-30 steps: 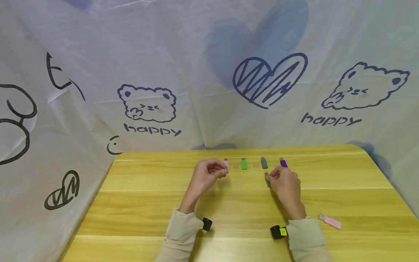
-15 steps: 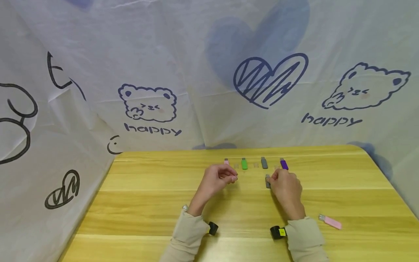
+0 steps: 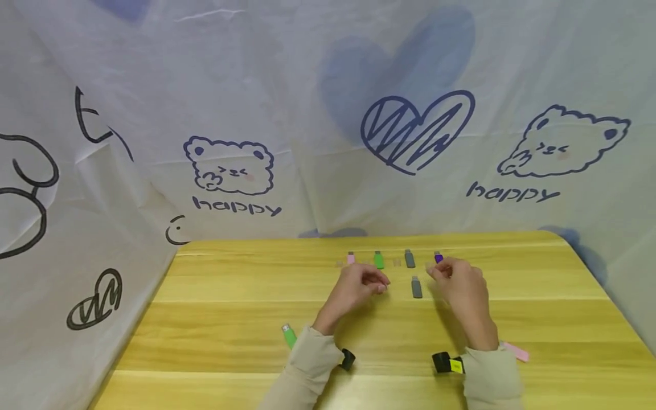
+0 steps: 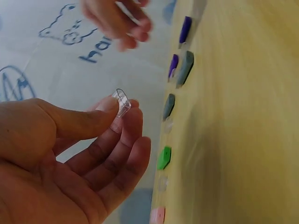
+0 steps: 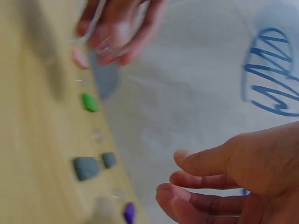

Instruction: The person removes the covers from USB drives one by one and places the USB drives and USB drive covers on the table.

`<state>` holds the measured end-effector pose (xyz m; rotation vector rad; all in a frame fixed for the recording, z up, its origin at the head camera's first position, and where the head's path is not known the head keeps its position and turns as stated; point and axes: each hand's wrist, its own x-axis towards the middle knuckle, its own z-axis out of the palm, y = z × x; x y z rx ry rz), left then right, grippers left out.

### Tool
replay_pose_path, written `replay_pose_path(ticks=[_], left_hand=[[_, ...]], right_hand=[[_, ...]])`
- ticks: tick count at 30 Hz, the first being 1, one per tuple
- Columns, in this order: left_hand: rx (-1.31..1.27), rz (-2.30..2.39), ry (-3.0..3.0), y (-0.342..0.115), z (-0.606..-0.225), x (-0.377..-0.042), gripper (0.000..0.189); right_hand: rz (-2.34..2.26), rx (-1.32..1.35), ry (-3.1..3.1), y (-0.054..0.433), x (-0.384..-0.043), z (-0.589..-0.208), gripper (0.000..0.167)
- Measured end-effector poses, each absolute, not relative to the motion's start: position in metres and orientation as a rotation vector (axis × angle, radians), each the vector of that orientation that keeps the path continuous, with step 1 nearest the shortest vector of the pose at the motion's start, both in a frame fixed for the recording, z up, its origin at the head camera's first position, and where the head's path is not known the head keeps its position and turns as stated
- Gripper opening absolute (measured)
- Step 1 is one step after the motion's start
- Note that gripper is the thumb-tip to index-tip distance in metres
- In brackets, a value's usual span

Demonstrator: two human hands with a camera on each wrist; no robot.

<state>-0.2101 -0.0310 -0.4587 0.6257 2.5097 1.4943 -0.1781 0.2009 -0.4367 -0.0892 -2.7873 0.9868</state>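
My left hand (image 3: 359, 285) pinches a small clear plastic cap (image 4: 122, 103) between thumb and fingers, held above the table. To the right, my right hand (image 3: 463, 287) has its thumb and fingers apart, and the right wrist view shows nothing between them. Between the two hands a grey USB stick (image 3: 417, 287) lies on the table, untouched. Behind it runs a row of USB sticks: pink (image 3: 351, 258), green (image 3: 378, 260), grey (image 3: 409, 259) and purple (image 3: 438, 257), the last partly covered by my right hand. Clear caps (image 3: 397, 262) lie among them.
Another green USB stick (image 3: 289, 336) lies beside my left sleeve. A pink one (image 3: 515, 351) is partly covered by my right sleeve. A second purple stick (image 4: 185, 30) shows in the left wrist view. A printed cloth (image 3: 236, 85) hangs behind the wooden table (image 3: 215, 319).
My right hand has let go of the near grey USB stick and moved right. My left hand has shifted right with the cap, and the green stick near its sleeve has come into view.
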Motion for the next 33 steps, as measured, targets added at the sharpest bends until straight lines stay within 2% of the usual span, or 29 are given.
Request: replay_pose_path(ticks=[6,15,33], left_hand=[[0.665,1.335,2.576,-0.004,-0.46,-0.229,0.007],[0.701,1.06,2.657,0.023,-0.47,-0.242,0.009],[0.609,0.993,2.772,0.034,-0.478,-0.237,0.011]], right_hand=[[1.062,-0.132,-2.765,0.225,-0.169,-0.421,0.031],[1.145,-0.306,-2.725,0.261,-0.157,-0.42,0.046],[1.131,-0.292,-2.717,0.277,-0.157,-0.42,0.044]])
